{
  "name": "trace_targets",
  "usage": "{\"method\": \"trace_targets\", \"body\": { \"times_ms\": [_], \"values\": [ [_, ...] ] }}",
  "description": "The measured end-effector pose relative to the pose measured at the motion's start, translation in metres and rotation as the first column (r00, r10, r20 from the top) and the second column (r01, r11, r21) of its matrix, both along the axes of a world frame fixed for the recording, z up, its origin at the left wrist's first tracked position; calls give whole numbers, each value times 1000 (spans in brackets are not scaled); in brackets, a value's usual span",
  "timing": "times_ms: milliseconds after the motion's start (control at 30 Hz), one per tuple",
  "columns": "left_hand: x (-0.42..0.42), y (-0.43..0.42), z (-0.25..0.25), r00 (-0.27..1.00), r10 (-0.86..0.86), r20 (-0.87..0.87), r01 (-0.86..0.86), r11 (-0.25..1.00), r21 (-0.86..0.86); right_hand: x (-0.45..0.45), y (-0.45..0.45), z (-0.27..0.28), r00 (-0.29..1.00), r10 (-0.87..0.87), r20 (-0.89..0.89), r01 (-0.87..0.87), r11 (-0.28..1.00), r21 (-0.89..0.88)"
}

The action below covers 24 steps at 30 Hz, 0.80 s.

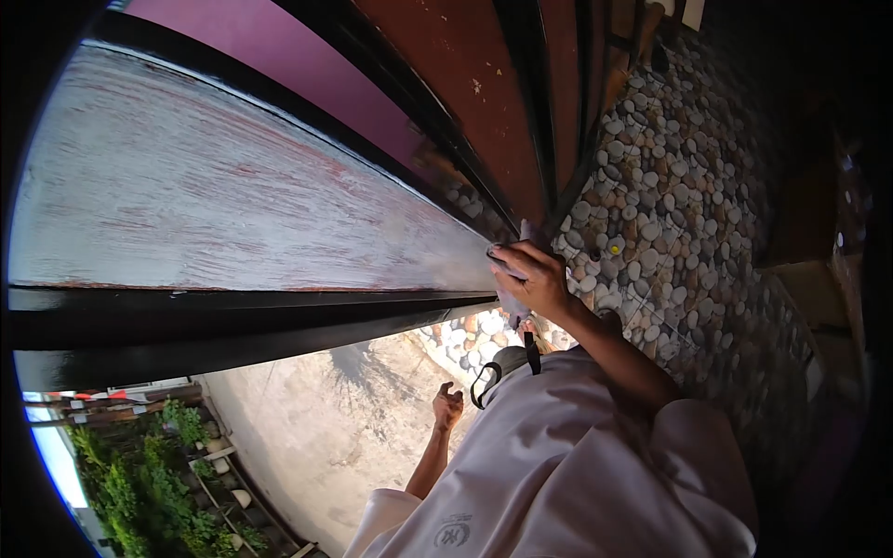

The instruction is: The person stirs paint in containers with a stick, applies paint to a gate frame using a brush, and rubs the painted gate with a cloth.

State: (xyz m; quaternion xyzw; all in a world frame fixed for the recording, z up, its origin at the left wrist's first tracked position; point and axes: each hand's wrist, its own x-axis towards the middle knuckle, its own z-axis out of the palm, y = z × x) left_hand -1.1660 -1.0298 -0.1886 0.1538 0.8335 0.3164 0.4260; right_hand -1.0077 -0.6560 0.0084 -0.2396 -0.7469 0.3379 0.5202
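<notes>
My right hand [532,277] is closed around a crumpled grey cloth [514,305], whose ends stick out above and below the fingers. It is at the near end of a board [251,191] streaked with whitish paint, reddish brown showing through, set between black frame bars [233,312]. The cloth appears to touch the board's end. My left hand [448,406] hangs low beside my body, apart from the board, with its fingers loosely bent and nothing visible in them.
Reddish-brown panels [465,84] with black bars stand beyond the board. The floor has a pebble pattern [660,205] on the right; sunlit concrete [326,409] lies to the left. Green plants [139,484] grow at lower left. A dark, boxlike object [809,288] is at far right.
</notes>
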Motion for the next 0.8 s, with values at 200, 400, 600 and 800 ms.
{"method": "trace_targets", "body": {
  "times_ms": [200, 400, 600, 800],
  "values": [
    [-5, -37, -56, 921, -257, -291, 197, 955, -221, -6, -3, -1, 1000, 6, 29, -5, 998, -56],
    [-18, -69, -111, 995, 17, -102, -28, 994, -109, -22, 23, 11, 999, -13, -34, 15, 998, 54],
    [2, -17, -39, 953, -211, -216, 151, 952, -265, -5, 31, -17, 987, 17, 159, -21, 1000, 19],
    [12, 29, -21, 900, 37, 435, -235, 881, 411, 8, 1, 21, 996, 82, 31, -79, 993, -85]
  ]
}}
